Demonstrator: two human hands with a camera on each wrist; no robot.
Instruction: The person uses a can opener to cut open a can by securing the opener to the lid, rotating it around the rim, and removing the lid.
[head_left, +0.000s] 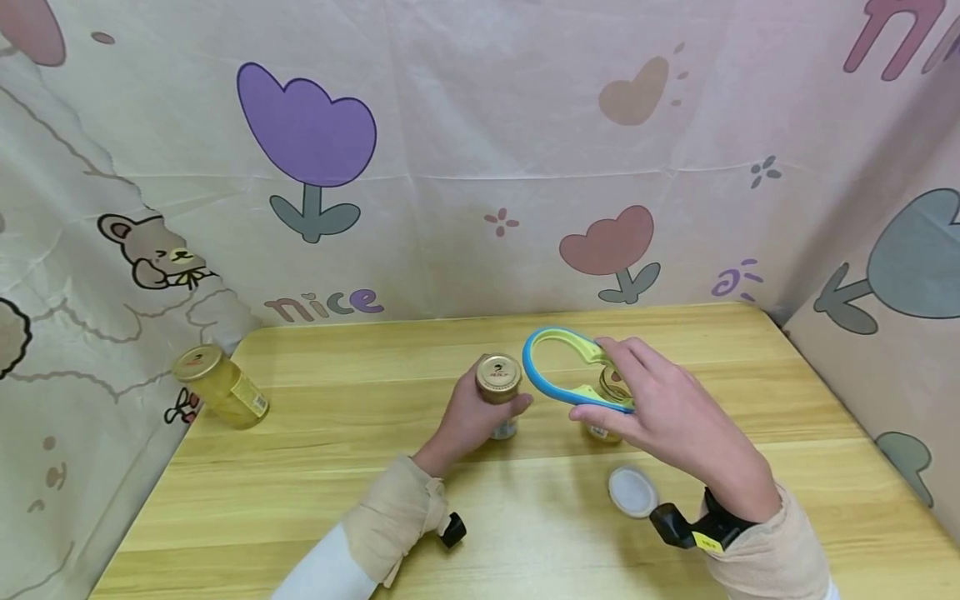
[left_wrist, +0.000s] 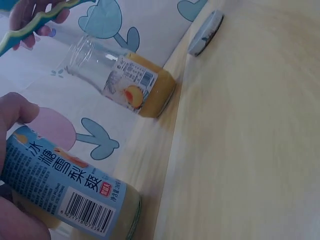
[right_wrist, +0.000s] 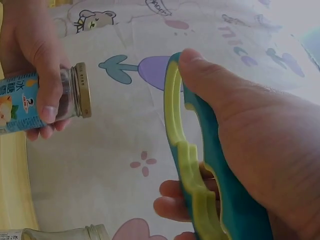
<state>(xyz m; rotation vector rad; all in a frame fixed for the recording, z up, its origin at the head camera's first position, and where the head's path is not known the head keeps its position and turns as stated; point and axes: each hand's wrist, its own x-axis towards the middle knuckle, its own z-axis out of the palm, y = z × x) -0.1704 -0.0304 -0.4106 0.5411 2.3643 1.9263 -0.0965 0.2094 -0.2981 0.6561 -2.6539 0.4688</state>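
Note:
My left hand point(head_left: 467, 417) grips a glass jar point(left_wrist: 75, 185) with a blue label and a gold lid point(head_left: 498, 375), fingers and thumb wrapped round its side. In the head view the jar is upright, its lid on top. To its right, my right hand point(head_left: 675, 412) holds a blue and green jar opener point(head_left: 552, 390) between thumb and fingers. The opener's rounded end is close beside the gold lid. Partly hidden behind the right hand stands an uncapped glass jar point(left_wrist: 131, 82) with a peach label and yellow contents low inside.
A loose round lid point(head_left: 632, 492) lies on the wooden table point(head_left: 375, 375), white inside up, near my right wrist. Another gold-lidded jar point(head_left: 222, 387) of yellow contents stands at the table's left edge. A printed cloth point(head_left: 465, 125) hangs behind and along both sides.

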